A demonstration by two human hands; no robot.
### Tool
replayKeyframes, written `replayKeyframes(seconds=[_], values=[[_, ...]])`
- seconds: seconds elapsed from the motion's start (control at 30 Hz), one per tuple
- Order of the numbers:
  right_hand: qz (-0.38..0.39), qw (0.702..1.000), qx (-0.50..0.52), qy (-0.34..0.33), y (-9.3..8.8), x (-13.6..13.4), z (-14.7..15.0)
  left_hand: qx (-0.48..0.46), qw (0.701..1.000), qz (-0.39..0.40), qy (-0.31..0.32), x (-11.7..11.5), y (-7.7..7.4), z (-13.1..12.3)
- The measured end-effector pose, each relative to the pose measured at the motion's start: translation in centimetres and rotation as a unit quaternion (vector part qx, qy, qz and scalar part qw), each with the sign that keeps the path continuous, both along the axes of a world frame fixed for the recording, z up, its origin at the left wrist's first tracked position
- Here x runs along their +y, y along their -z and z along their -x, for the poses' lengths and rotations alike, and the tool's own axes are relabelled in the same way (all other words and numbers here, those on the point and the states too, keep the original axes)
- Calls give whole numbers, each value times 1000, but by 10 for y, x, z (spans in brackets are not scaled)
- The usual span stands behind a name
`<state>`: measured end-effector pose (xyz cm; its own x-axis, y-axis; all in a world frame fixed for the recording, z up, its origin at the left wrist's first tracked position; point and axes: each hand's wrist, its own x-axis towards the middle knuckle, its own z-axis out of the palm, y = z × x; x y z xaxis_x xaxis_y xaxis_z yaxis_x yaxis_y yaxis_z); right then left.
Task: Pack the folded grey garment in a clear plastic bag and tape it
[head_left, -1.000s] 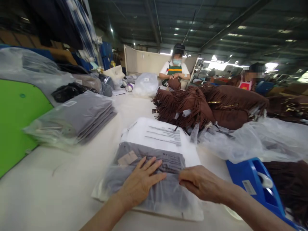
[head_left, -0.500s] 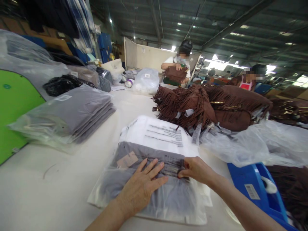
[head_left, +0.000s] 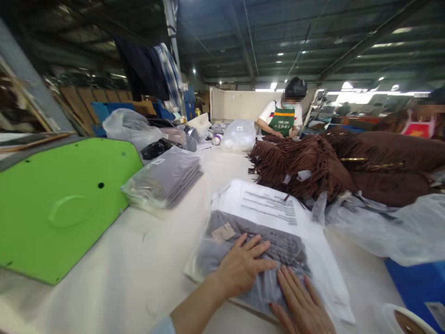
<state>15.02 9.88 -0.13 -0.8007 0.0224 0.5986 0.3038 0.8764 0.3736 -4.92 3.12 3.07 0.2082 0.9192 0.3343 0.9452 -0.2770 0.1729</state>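
A folded grey garment in a clear plastic bag (head_left: 222,246) lies on the white table (head_left: 139,260) in front of me, on top of a stack of white printed bags (head_left: 264,204). My left hand (head_left: 243,266) lies flat on the bagged garment with fingers spread. Beside it, my right hand (head_left: 302,306) also presses flat on the bag, fingers extended. Neither hand grips anything.
A stack of bagged grey garments (head_left: 167,178) sits to the left, next to a green panel (head_left: 59,204). Brown fringed garments (head_left: 313,162) pile up on the right over loose clear plastic (head_left: 392,227). A blue tape dispenser (head_left: 417,287) stands at lower right. Two other people work at the far end.
The view has swung to the left. My right hand has left the bag's folded edge and now lies flat on the bag, nearer to me. My left hand stays pressed on it.
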Motion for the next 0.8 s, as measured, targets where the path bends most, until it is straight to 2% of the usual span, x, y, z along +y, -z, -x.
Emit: replayKeyframes(seconds=[0.1, 0.17, 0.2, 0.27, 0.3, 0.37, 0.43, 0.47, 0.53, 0.67, 0.8], values=[[-16, 1000, 6, -15, 4, 7, 0, 22, 997, -70, -1, -6, -9, 5], [-24, 999, 9, -20, 3, 9, -1, 41, 988, -145, -21, -21, -19, 13], [-23, 1000, 9, -19, 2, 9, -1, 44, 981, -179, -52, -32, -24, 19], [-15, 1000, 9, -14, 0, 7, -1, 0, 961, -222, -166, -57, -31, 34], [-10, 1000, 13, -12, 0, 6, -1, -57, 944, -221, -238, -69, -32, 42], [-1, 1000, 23, -6, -1, 3, 0, -222, 901, -151, -342, -89, -28, 56], [3, 1000, 28, -2, -1, 2, 0, -351, 861, -55, -364, -98, -20, 64], [5, 1000, 27, 0, -1, 2, 0, -382, 850, -22, -361, -98, -15, 66], [7, 1000, 22, -2, 0, 3, 1, -392, 847, -9, -360, -91, -7, 66], [26, 999, 38, 7, -3, 2, 3, -367, 836, -42, -406, -72, 0, 60], [103, 993, 54, 9, -24, -13, -7, -361, 843, -40, -396, -77, 1, 62]])
